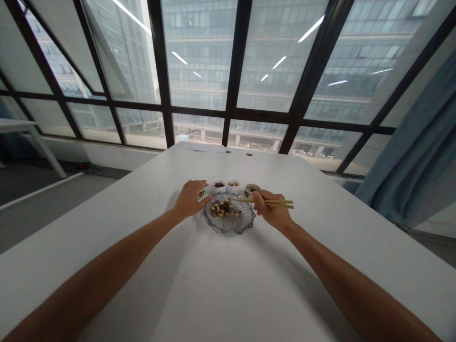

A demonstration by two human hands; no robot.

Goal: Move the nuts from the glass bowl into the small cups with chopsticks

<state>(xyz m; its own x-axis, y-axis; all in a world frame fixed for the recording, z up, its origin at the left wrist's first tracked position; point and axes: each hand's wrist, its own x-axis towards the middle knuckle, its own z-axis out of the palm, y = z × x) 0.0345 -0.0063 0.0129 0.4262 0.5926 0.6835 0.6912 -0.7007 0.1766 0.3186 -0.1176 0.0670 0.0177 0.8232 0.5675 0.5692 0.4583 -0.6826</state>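
A glass bowl (231, 227) with a scalloped rim holds a heap of mixed dark and pale pieces (223, 208). My right hand (272, 209) grips a pair of wooden chopsticks (280, 203), their tips pointing left over the bowl. Whether the tips pinch a piece is too small to tell. At the bowl's left rim, my left hand (190, 197) curves round a small white cup (202, 194) with black lettering, thumb on the near side. Behind the bowl stand two small white cups, one with dark pieces (218, 185), the other with pale pieces (233, 184).
Beside my right fingers is another lettered white cup (247, 194), next to a greenish round thing (252, 187). Farther back on the white table (142, 213) lie papers (201, 147) and a small brown object (249, 154). Windows and a blue curtain (409, 142) stand beyond.
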